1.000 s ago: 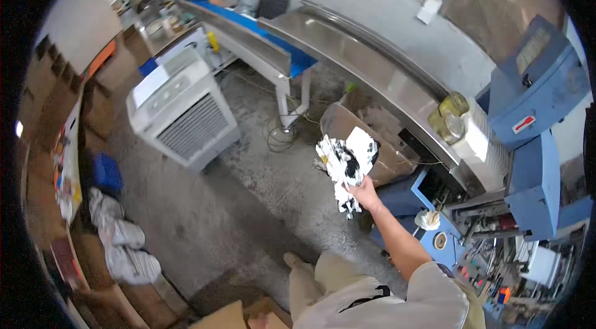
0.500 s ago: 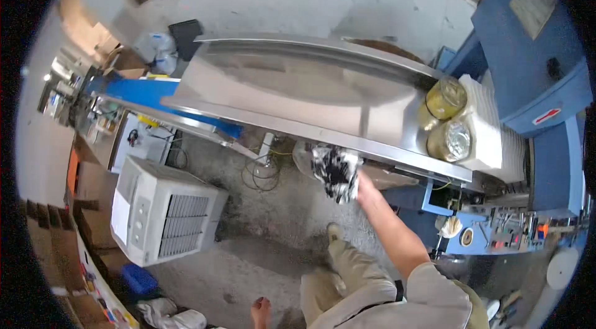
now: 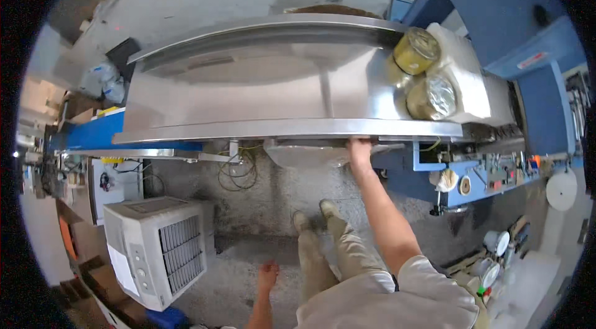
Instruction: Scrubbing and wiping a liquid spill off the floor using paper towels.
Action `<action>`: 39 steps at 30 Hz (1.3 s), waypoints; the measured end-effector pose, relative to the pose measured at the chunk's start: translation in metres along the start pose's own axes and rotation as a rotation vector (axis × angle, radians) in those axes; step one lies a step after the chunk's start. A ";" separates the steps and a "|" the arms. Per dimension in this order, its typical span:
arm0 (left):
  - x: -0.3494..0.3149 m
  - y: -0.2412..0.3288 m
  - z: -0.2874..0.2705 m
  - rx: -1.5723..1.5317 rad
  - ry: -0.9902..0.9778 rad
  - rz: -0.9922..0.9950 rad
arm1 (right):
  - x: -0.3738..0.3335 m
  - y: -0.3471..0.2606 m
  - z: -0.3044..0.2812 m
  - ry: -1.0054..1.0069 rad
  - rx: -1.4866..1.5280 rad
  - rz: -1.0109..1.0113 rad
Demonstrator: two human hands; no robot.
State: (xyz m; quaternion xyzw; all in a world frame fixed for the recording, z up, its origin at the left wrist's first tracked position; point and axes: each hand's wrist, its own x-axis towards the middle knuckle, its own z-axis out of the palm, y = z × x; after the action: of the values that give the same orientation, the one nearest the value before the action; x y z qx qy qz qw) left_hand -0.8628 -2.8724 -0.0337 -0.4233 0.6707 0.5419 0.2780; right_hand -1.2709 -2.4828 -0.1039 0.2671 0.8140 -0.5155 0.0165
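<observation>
A long stainless steel trough-like table [image 3: 248,127] stretches in front of me. My right hand [image 3: 359,146] reaches in at its near edge, and the fingers are hidden beneath the rim. What this hand holds, if anything, does not show. Beside it, under the rim, hangs a clear plastic bag or sheet [image 3: 304,155]. My left hand [image 3: 268,273] hangs low at my left side, with the fingers loosely curled and nothing seen in them.
Two yellowish cans [image 3: 417,51] stand at the table's right end beside a white foam stack [image 3: 462,81]. A beige air cooler [image 3: 155,248] stands on the floor at left. A blue tool bench [image 3: 478,180] is at right, a blue conveyor belt [image 3: 93,133] at left.
The black-and-white patterned cloth in my right hand has gone out of sight as the hand moved under the table rim. My left hand shows further up. The view has turned and shifted.
</observation>
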 end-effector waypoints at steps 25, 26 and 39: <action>-0.161 0.008 0.523 1.068 -0.575 0.248 | -0.698 0.503 -0.755 0.648 0.170 0.974; -0.187 -0.007 0.562 1.074 -0.591 0.239 | -0.723 0.526 -0.775 0.711 0.309 0.962; -0.593 -0.302 1.090 1.615 -1.211 0.337 | -0.896 0.688 -1.065 1.573 0.529 0.625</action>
State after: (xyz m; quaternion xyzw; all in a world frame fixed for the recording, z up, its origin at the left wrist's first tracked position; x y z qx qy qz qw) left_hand -0.4056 -1.6816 0.0298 0.3352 0.6332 0.0832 0.6926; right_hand 0.0723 -1.7301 0.0937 0.7493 0.3339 -0.3259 -0.4699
